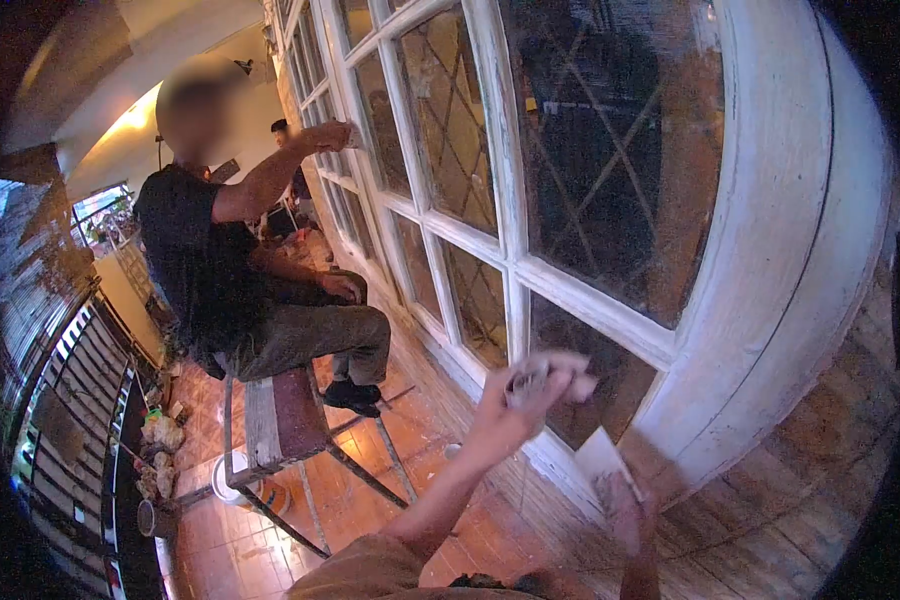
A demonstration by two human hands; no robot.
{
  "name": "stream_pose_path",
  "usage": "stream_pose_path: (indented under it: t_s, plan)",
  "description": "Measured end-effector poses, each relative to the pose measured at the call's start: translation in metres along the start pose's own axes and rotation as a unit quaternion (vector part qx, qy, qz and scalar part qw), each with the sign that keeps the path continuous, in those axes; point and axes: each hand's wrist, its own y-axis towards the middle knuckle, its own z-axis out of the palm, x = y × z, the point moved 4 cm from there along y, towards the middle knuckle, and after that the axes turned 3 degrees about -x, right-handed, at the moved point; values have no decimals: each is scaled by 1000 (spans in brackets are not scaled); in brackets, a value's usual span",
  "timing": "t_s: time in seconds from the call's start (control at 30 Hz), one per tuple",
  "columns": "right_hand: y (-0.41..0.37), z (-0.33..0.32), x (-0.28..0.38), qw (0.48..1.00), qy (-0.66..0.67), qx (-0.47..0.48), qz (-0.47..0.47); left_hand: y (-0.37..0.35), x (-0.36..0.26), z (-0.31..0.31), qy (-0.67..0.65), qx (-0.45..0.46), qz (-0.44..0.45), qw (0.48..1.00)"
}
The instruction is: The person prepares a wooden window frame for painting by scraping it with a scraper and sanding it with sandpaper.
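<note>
My left hand (pixel 532 405) is raised in front of the lower panes of a white-painted window frame (pixel 510 265). Its fingers are curled and blurred, closed round something pale grey that I cannot make out. Lower and to the right, my right hand (pixel 628 515) grips a flat white rectangular piece (pixel 602 462), perhaps folded sandpaper or a thin board. That piece is close to the frame's bottom corner; whether it touches the wood cannot be seen. Worn, patchy white paint covers the frame, and diamond-pattern bars show behind the glass (pixel 610 150).
A co-worker (pixel 195 240) sits on a metal-legged stool (pixel 285 420) to the left, one hand (pixel 330 137) against the frame. Under the stool stands a white bucket (pixel 230 475). Black railing (pixel 65 440) lines the far left above orange floor tiles (pixel 205 540). Another person is farther back.
</note>
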Motion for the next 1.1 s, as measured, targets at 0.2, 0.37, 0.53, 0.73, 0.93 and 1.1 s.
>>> stream_pose_path:
  t_s: [0.2, 0.37, 0.53, 0.73, 0.93, 1.1]
  plan:
    - [-48, 48, 134, 975, 177, -84, -103, 41, -75, 28, -58, 62, 128, 988]
    - [-48, 32, 111, 957, 170, -202, -117, 53, -98, 24, -47, 33, 169, 984]
    - [-55, 43, 128, 967, 166, -179, -66, 42, -73, 38, 17, 110, 143, 983]
    - [-48, 47, 125, 969, 133, -176, -114, 50, -55, 30, -44, 89, 61, 993]
    - [-55, 75, 145, 959, 39, -237, -147, 51, -54, 21, -35, 67, 154, 985]
    - [-64, 94, 158, 944, 2, -260, -203, 54, -43, -15, -18, -91, 213, 973]
